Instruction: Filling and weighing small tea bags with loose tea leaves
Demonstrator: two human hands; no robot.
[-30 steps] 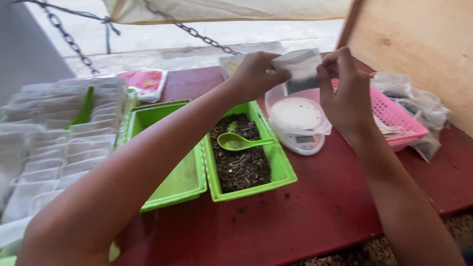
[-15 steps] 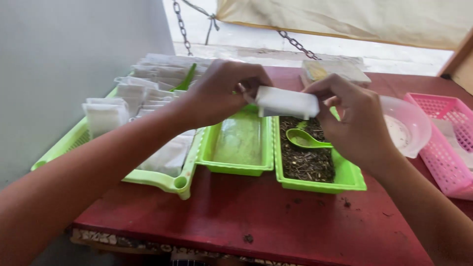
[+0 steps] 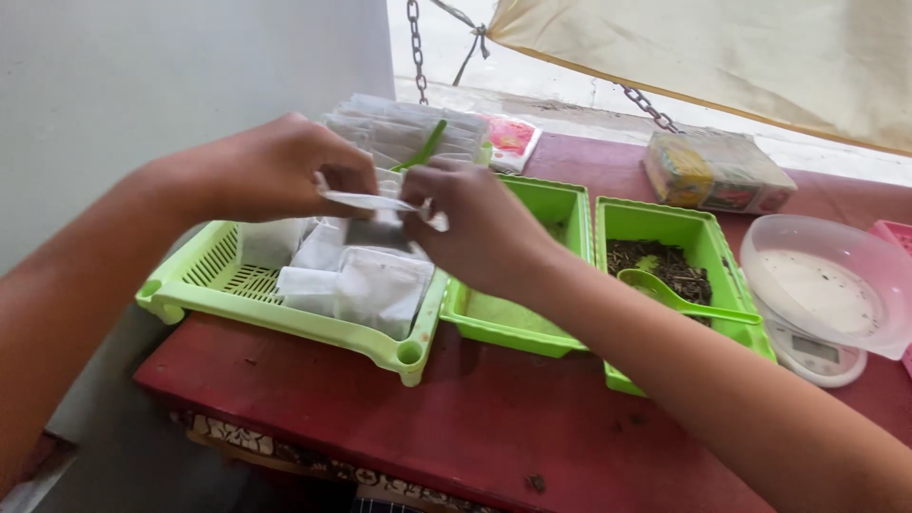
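A small white sachet (image 3: 380, 202) is pinched flat between the left hand (image 3: 285, 171) and right hand (image 3: 475, 228); it has been carried from above the green trays to over the slotted basket (image 3: 190, 285) (already holding filled sachets (image 3: 370, 280)), suggesting deposit.

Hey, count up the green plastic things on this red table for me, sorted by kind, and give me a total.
Slotted green baskets: 1, holding white sachets
Solid green trays: 2, one bare, one with dark bits
Green scoops: 2, one in the dark bits, one among the stacked sachets
Total: 5
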